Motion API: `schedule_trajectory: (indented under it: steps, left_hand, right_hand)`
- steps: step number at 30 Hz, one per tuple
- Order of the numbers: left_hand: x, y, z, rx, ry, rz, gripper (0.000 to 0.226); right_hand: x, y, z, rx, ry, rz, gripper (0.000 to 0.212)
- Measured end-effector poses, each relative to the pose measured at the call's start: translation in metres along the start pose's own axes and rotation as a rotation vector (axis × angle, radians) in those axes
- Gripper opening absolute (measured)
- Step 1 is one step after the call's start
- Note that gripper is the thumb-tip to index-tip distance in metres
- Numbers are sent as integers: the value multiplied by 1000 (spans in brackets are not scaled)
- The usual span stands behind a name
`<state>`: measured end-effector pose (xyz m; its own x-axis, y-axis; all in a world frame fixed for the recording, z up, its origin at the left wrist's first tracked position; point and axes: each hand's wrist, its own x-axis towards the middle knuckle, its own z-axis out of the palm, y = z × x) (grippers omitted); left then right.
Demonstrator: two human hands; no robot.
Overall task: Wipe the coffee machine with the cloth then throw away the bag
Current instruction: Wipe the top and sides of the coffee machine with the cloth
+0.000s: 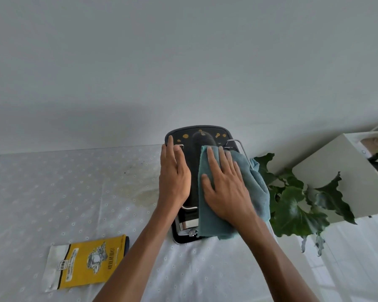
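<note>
A black coffee machine (202,136) with yellow marks on its top stands at the back of the table, against the wall. A blue-grey cloth (210,221) is draped over its right half. My right hand (224,184) lies flat on the cloth, fingers spread, pressing it onto the machine. My left hand (174,175) rests flat on the machine's left side, fingers together, holding nothing. A yellow and white coffee bag (85,262) lies flat on the table at the front left, apart from both hands.
The table (52,192) wears a white dotted tablecloth with a brownish stain (140,192) left of the machine. A leafy green plant (297,199) crowds the machine's right side. Behind it stands a pale box-shaped unit (340,162).
</note>
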<state>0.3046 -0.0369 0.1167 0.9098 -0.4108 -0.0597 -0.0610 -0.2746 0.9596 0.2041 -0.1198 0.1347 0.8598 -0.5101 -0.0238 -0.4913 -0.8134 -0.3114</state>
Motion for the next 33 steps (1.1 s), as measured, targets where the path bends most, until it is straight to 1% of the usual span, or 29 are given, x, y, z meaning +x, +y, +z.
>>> schedule_trajectory:
  steps: [3,7,9,15,19,23,28,30,33]
  left_hand:
    - [0,-2,0,4,-3,3,70]
    - [-1,-2,0,10,6,-4,68]
    - [-1,-2,1,11,3,-2,67]
    - [1,-4,0,21,-1,0,62]
    - [-2,-4,-1,10,1,-1,62]
    - [-1,-2,-1,6,10,-9,65]
    - [0,-3,-2,19,-9,-15,66]
    - [-1,-3,-3,19,-4,-13,67]
    - [-3,-2,-3,9,7,-20,68]
  right_hand:
    - [19,-1,2,34,16,39,67]
    - [-18,6,-3,10,8,5,70]
    - [-23,7,-3,-2,-12,2,71]
    - [31,-8,2,41,26,64,65]
    - [15,-8,1,91,88,101,67]
    - [13,-7,4,48,34,94,67]
    - [35,-12,4,71,51,171,69]
    - [31,-11,3,86,43,157,69]
    - [-2,-8,3,26,48,93,71]
